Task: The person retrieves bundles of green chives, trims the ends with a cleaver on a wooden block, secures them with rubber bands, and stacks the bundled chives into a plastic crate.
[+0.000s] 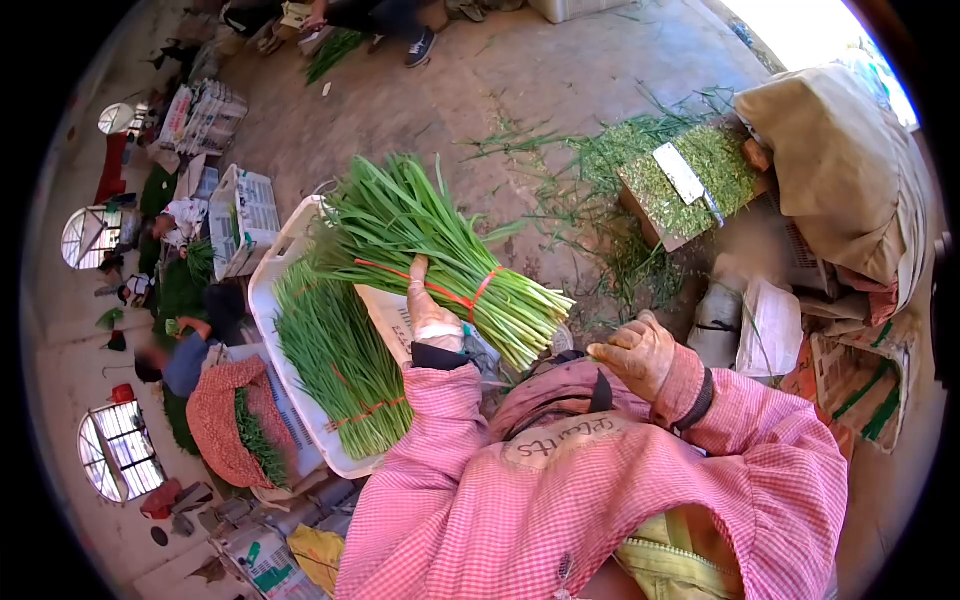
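Note:
My left hand (432, 305) is closed around a bunch of long green chives (410, 225). A red band (486, 286) ties the bunch near its pale cut ends, and another red strip lies across it near my thumb. The leaves point up and left, the stalks toward my lap. Near my chest, my right hand (636, 355) is curled closed, apart from the bunch, and nothing shows in it. Under the held bunch, to the left, a white plastic crate (262, 300) contains more chives (335, 350) with red bands around them.
Cut chive scraps cover a board-like block (690, 225) at right, with a white label-like piece (679, 173) on top. Beside it stand a tan cloth-covered pile (835, 150) and a plastic-wrapped bundle (770, 325). People sit at left among crates (245, 220) and a red cloth (235, 415).

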`<move>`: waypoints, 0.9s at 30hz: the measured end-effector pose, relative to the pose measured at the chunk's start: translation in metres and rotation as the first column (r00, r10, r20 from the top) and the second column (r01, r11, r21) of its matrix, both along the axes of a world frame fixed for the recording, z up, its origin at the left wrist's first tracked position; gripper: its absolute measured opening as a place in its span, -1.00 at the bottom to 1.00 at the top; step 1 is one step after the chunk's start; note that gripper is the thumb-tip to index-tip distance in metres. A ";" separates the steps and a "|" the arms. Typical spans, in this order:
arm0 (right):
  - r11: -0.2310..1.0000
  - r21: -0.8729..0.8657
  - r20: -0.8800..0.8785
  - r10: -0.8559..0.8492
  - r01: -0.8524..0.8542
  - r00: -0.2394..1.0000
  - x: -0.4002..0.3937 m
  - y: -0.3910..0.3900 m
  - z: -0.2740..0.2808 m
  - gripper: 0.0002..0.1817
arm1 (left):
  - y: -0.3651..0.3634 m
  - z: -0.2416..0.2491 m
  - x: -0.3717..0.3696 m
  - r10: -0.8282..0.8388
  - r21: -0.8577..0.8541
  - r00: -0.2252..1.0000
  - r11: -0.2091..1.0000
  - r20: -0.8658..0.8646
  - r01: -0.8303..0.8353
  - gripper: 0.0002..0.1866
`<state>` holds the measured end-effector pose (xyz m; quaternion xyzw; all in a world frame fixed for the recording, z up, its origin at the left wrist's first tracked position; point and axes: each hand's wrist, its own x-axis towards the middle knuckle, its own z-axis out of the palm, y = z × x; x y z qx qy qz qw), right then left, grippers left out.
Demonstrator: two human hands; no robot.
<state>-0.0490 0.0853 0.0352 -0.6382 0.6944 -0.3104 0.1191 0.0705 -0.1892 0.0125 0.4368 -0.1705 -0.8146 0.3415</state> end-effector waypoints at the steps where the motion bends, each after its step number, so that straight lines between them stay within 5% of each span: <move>1: 0.995 0.093 0.028 -0.048 0.045 0.998 0.002 0.022 -0.014 -0.77 | -0.006 -0.003 0.001 0.013 -0.031 1.000 0.999 0.023 -0.012 -0.62; 2: 0.925 0.374 0.087 -0.104 0.064 0.991 0.001 0.043 -0.024 -0.81 | -0.010 -0.002 0.002 0.029 -0.065 0.999 0.998 0.046 -0.026 -0.63; 3: 0.596 0.798 -0.012 -0.133 0.089 0.991 -0.005 0.058 -0.043 -0.71 | -0.007 0.008 0.001 0.006 -0.137 0.996 0.991 0.087 0.006 -0.62; 4: 0.337 0.932 -0.088 -0.148 0.134 0.985 -0.015 0.073 -0.045 -0.38 | -0.010 0.003 0.004 0.009 -0.126 0.991 0.992 0.132 0.008 -0.60; 6: 0.285 0.910 -0.167 -0.409 0.300 0.897 -0.017 0.079 -0.061 0.03 | -0.010 -0.009 0.006 -0.035 -0.245 0.989 0.967 0.141 0.069 -0.57; 8: 0.685 0.722 0.465 -0.585 0.097 0.665 -0.019 0.029 -0.058 0.19 | 0.000 -0.012 0.006 -0.077 -0.281 0.985 0.952 0.158 0.119 -0.42; 9: 0.784 0.614 0.617 -0.547 0.089 0.565 -0.013 -0.007 -0.050 0.19 | 0.009 -0.009 0.006 -0.121 -0.269 0.974 0.948 0.193 0.171 -0.41; 11: 0.842 0.539 0.761 -0.486 -0.003 0.430 0.002 -0.074 -0.051 0.25 | 0.030 0.003 0.001 -0.204 -0.214 0.944 0.941 0.258 0.262 -0.32; 12: 0.853 0.521 0.822 -0.507 0.015 0.258 0.014 -0.104 -0.068 0.12 | 0.033 -0.011 0.007 -0.224 -0.248 0.918 0.917 0.326 0.312 -0.25; 13: 0.906 0.418 0.880 -0.421 0.060 0.220 0.022 -0.128 -0.093 0.01 | 0.037 -0.022 0.013 -0.238 -0.245 0.895 0.906 0.377 0.345 -0.23; 14: 0.884 0.439 0.872 -0.462 0.157 0.164 0.021 -0.143 -0.079 -0.14 | 0.043 -0.028 0.019 -0.249 -0.236 0.868 0.897 0.430 0.374 -0.20; 16: 0.792 0.535 0.845 -0.510 0.293 -0.164 0.016 -0.145 -0.051 -0.27 | 0.053 -0.017 0.017 -0.230 -0.270 0.880 0.893 0.416 0.360 -0.34; 17: 0.794 0.538 0.843 -0.511 0.284 -0.169 0.016 -0.141 -0.055 -0.27 | 0.053 -0.004 0.015 -0.274 -0.158 0.902 0.927 0.333 0.340 -0.42; 19: 0.735 0.606 0.707 -0.325 0.303 -0.628 0.015 -0.132 -0.063 -0.43 | 0.053 0.001 0.017 -0.298 -0.017 0.933 0.951 0.203 0.308 -0.61; 23: 0.656 0.731 0.604 -0.495 0.187 -0.625 0.006 -0.126 -0.052 -0.50 | 0.057 -0.013 0.026 -0.271 0.178 0.958 0.951 0.089 0.253 -0.62; 27: 0.690 0.716 0.547 -0.462 0.105 -0.698 0.006 -0.122 -0.075 -0.48 | 0.062 -0.003 0.017 -0.289 0.141 0.944 0.953 0.160 0.268 -0.60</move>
